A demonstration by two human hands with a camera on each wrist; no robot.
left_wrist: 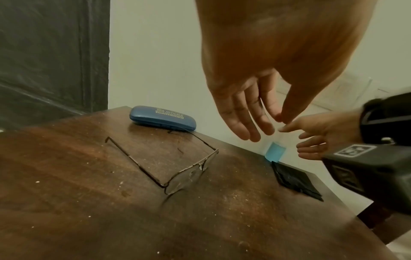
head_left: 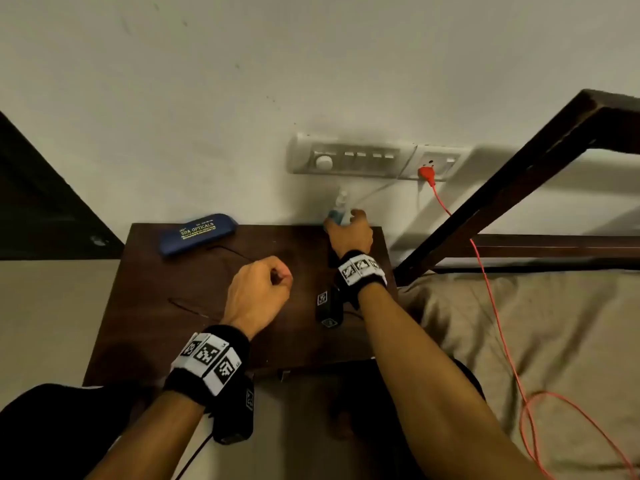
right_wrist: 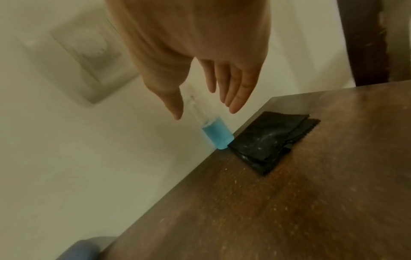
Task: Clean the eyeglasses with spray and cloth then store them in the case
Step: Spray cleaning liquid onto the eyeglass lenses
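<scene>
While left hand (head_left: pixel 258 291) idles, right hand (right_wrist: pixel 209 84) spread around spray bottle (right_wrist: pixel 217 132).

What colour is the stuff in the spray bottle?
Light blue liquid, clearest in the right wrist view.

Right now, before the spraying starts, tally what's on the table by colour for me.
Blue: 2, the closed eyeglass case and the spray bottle of blue liquid.
Black: 1, the folded cloth.
Thin dark metal: 1, the eyeglasses.
Total: 4.
</scene>
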